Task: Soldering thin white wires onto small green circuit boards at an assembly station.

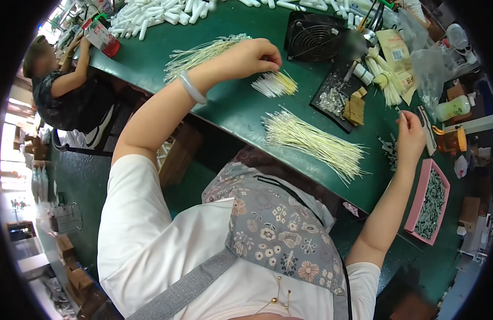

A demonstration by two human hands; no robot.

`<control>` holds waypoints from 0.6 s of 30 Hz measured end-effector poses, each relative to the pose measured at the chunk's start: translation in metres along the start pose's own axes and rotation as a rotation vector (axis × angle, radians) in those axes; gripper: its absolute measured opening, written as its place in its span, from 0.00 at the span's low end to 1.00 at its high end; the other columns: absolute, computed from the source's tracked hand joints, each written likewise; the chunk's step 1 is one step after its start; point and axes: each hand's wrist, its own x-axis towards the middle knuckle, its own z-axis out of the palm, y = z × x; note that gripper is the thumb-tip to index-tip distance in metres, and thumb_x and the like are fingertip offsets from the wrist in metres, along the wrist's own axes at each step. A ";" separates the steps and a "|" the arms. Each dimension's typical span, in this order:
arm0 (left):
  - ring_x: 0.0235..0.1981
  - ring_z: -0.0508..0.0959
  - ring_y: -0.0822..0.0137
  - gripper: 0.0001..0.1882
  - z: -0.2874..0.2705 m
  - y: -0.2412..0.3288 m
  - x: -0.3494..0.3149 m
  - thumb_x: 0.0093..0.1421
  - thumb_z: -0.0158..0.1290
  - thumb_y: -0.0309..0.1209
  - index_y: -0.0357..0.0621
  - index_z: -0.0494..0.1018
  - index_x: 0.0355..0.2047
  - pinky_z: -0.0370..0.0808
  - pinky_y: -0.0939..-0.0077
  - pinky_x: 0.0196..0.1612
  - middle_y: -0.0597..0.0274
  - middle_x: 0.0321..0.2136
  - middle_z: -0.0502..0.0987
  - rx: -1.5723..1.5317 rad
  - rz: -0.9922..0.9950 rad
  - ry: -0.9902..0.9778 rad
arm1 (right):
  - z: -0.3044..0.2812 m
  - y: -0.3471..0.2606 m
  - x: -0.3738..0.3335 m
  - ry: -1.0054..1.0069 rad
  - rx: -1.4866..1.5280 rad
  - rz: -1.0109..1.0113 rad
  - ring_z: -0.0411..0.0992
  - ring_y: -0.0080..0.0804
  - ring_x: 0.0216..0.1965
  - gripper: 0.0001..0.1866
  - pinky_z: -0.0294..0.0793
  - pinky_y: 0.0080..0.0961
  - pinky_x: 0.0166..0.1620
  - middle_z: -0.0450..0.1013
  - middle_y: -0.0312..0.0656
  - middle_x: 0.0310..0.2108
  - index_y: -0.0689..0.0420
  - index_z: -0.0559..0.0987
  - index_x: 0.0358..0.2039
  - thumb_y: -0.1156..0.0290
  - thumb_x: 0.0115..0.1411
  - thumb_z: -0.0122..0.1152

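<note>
My left hand (260, 56), with a pale bangle (192, 88) on the wrist, is over a short bundle of thin white and yellow wires (275, 84). Its fingers are curled in, and whatever they hold is hidden. On the right, my right hand (411, 133) is raised with thumb and finger pinched together at a tiny piece too small to name. Below it lie small dark parts (389, 152). Between my hands, a large bundle of long pale yellow-white wires (313, 144) lies on the green table (225, 121). Another wire bundle (204, 53) rests beyond my left forearm.
A black fan (314, 40) stands at the back, near a dark tray with metallic bits (332, 101). A pink tray of small grey-green parts (410, 223) is at the right. White tubes (172, 13) lie along the far side. Another person (65, 90) handles a red container (110, 49) at left.
</note>
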 end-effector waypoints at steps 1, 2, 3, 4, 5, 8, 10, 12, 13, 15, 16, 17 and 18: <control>0.31 0.74 0.65 0.07 0.003 0.002 0.001 0.52 0.56 0.29 0.40 0.74 0.31 0.70 0.76 0.35 0.59 0.29 0.72 0.036 0.067 -0.040 | 0.000 -0.002 -0.001 -0.005 0.010 0.018 0.72 0.24 0.26 0.10 0.68 0.20 0.33 0.75 0.38 0.24 0.58 0.77 0.36 0.66 0.58 0.54; 0.32 0.74 0.64 0.07 0.006 0.003 0.003 0.52 0.56 0.28 0.40 0.74 0.31 0.70 0.75 0.35 0.59 0.29 0.71 0.073 0.137 -0.078 | 0.000 -0.006 -0.002 -0.025 0.001 0.028 0.72 0.22 0.27 0.10 0.68 0.19 0.33 0.75 0.37 0.24 0.59 0.77 0.36 0.66 0.58 0.54; 0.32 0.73 0.63 0.07 0.010 0.004 0.004 0.51 0.56 0.28 0.40 0.74 0.31 0.71 0.74 0.35 0.59 0.30 0.70 0.039 0.163 -0.101 | 0.002 -0.005 -0.004 -0.028 -0.003 0.039 0.72 0.22 0.27 0.10 0.68 0.19 0.33 0.75 0.37 0.24 0.59 0.77 0.36 0.66 0.58 0.54; 0.32 0.73 0.63 0.07 0.013 0.004 0.006 0.51 0.56 0.28 0.40 0.74 0.31 0.71 0.74 0.35 0.59 0.30 0.70 0.035 0.167 -0.110 | 0.003 -0.004 -0.004 -0.022 0.012 0.008 0.72 0.24 0.26 0.10 0.69 0.20 0.32 0.75 0.38 0.24 0.59 0.77 0.35 0.67 0.58 0.54; 0.32 0.74 0.61 0.07 0.015 0.004 0.008 0.50 0.56 0.30 0.41 0.75 0.30 0.71 0.72 0.35 0.59 0.30 0.71 0.052 0.179 -0.115 | 0.004 -0.003 -0.004 -0.014 0.026 -0.024 0.73 0.27 0.25 0.09 0.70 0.22 0.32 0.75 0.40 0.24 0.59 0.77 0.35 0.69 0.57 0.54; 0.33 0.74 0.59 0.07 0.019 0.007 0.011 0.50 0.56 0.32 0.43 0.75 0.28 0.71 0.69 0.36 0.58 0.30 0.72 0.095 0.182 -0.146 | 0.004 -0.002 -0.006 -0.010 0.022 0.009 0.72 0.24 0.25 0.09 0.70 0.20 0.31 0.75 0.39 0.24 0.59 0.77 0.35 0.69 0.57 0.54; 0.30 0.74 0.59 0.05 0.020 0.006 0.008 0.51 0.55 0.28 0.40 0.74 0.27 0.71 0.71 0.34 0.58 0.29 0.71 0.206 0.247 -0.130 | 0.002 -0.005 -0.006 -0.012 0.029 0.020 0.72 0.23 0.25 0.09 0.69 0.20 0.31 0.75 0.38 0.23 0.59 0.77 0.35 0.69 0.57 0.54; 0.29 0.74 0.58 0.05 0.021 0.003 0.008 0.51 0.55 0.28 0.40 0.73 0.27 0.71 0.70 0.33 0.58 0.28 0.71 0.239 0.304 -0.114 | 0.002 -0.005 -0.006 -0.010 0.039 0.032 0.71 0.22 0.24 0.09 0.69 0.19 0.31 0.75 0.38 0.23 0.60 0.77 0.35 0.69 0.57 0.55; 0.29 0.74 0.57 0.05 0.021 0.001 0.008 0.52 0.54 0.29 0.40 0.73 0.27 0.71 0.68 0.33 0.58 0.28 0.72 0.276 0.363 -0.096 | 0.002 -0.005 -0.007 -0.014 0.047 0.034 0.71 0.21 0.24 0.09 0.69 0.19 0.31 0.75 0.37 0.23 0.60 0.77 0.35 0.69 0.57 0.55; 0.30 0.74 0.57 0.05 0.023 0.001 0.006 0.52 0.54 0.30 0.42 0.73 0.27 0.71 0.67 0.33 0.59 0.28 0.72 0.288 0.375 -0.078 | 0.002 -0.004 -0.007 -0.017 0.056 0.037 0.71 0.20 0.24 0.09 0.69 0.18 0.31 0.75 0.37 0.23 0.60 0.77 0.35 0.70 0.57 0.55; 0.31 0.74 0.58 0.06 0.025 0.002 0.005 0.52 0.53 0.32 0.43 0.73 0.26 0.71 0.66 0.33 0.61 0.27 0.72 0.299 0.385 -0.057 | 0.002 -0.003 -0.008 -0.020 0.064 0.043 0.70 0.21 0.24 0.09 0.69 0.18 0.31 0.74 0.38 0.23 0.60 0.77 0.35 0.70 0.57 0.55; 0.31 0.74 0.58 0.06 0.026 0.001 0.004 0.52 0.54 0.32 0.43 0.73 0.27 0.71 0.66 0.33 0.61 0.27 0.72 0.296 0.383 -0.050 | 0.002 -0.003 -0.010 -0.024 0.071 0.051 0.70 0.21 0.24 0.09 0.69 0.18 0.31 0.74 0.38 0.23 0.60 0.77 0.35 0.70 0.57 0.55; 0.31 0.74 0.58 0.06 0.024 0.001 0.002 0.52 0.54 0.32 0.43 0.73 0.27 0.71 0.66 0.33 0.61 0.27 0.72 0.294 0.378 -0.049 | 0.002 -0.007 -0.010 -0.028 0.072 0.048 0.70 0.21 0.24 0.09 0.69 0.18 0.31 0.74 0.38 0.23 0.60 0.77 0.35 0.70 0.57 0.55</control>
